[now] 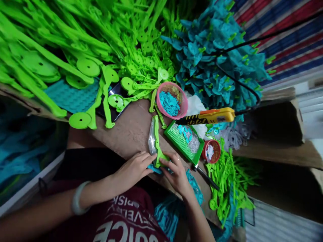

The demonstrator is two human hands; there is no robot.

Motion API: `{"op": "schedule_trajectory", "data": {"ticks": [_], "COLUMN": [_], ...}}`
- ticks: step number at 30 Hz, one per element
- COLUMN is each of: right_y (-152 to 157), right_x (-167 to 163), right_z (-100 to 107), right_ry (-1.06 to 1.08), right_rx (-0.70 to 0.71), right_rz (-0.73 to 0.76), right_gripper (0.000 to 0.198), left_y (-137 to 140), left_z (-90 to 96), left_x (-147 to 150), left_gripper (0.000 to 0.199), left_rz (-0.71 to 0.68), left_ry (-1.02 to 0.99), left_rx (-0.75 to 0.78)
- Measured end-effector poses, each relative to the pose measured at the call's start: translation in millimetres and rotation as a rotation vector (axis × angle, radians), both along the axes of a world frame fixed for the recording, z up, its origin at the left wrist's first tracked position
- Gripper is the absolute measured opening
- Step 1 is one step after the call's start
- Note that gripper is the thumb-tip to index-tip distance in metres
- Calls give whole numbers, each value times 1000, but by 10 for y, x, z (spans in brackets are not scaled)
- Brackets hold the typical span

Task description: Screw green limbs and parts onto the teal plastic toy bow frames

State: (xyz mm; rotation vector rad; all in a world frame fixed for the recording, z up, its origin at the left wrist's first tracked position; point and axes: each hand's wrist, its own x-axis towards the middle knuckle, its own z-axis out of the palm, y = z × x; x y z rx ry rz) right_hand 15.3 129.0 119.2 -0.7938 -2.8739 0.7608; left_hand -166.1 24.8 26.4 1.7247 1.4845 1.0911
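Near the front edge of the worktable, a long bright-green plastic part (156, 141) lies with a clear plastic piece (151, 139) along its left side. My left hand (133, 169) presses its fingertips together against the left of its near end. From the right, my right hand (176, 169) has its thumb and fingers closed on the wider near end. Part of a teal plastic piece (154, 169) shows beneath the green part, between my hands. Whether it is joined to the green part, I cannot tell.
Beyond the hands stand a pink basket (186, 101) of teal pieces, a green tray (174, 136) with screws, and a small red basket (215, 158). A corded yellow-black electric screwdriver (212, 116) hangs over them. Green parts (88, 37) and teal parts (214, 57) pile up behind.
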Motion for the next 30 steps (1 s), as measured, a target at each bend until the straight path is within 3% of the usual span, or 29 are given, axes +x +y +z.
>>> {"op": "schedule_trajectory", "data": {"ticks": [5, 8, 11, 13, 15, 16, 18, 20, 21, 24, 26, 28, 30], "right_y": [3, -38, -6, 86, 208, 268, 374, 466, 511, 646, 709, 716, 639], "right_x": [-1, 68, 75, -24, -241, -395, -778, -1209, -1416, -1883, -1990, -1907, -1668], "right_z": [20, 17, 106, 235, 386, 450, 503, 403, 289, -194, -436, -443, -208], "right_ry": [-100, -183, -277, -269, -127, 28, 456, 841, 906, 861, 765, 733, 828], "right_rx": [17, 74, 95, -18, -215, -322, -523, -677, -728, -722, -740, -768, -767], "right_rz": [100, 181, 239, 239, 159, 87, -96, -248, -293, -340, -398, -429, -421], "right_gripper": [39, 42, 38, 31, 20, 15, 31, 50, 55, 63, 64, 62, 59], "left_y": [-89, -172, -194, -177, -156, -148, -140, -136, -134, -128, -125, -123, -125], "left_z": [38, 87, 123, 137, 150, 159, 182, 207, 218, 227, 212, 185, 159], "left_x": [37, 88, 118, 119, 112, 109, 108, 113, 117, 133, 144, 148, 135], "left_gripper": [52, 48, 43, 43, 46, 48, 48, 48, 48, 48, 48, 47, 45], "left_rz": [3, 38, 38, 16, 11, 12, 13, 18, 20, 30, 35, 32, 19], "left_ry": [24, 168, 367, 483, 582, 619, 663, 686, 699, 743, 755, 744, 704], "left_rx": [-1, 2, 142, 251, 302, 313, 336, 352, 361, 385, 400, 398, 379]}}
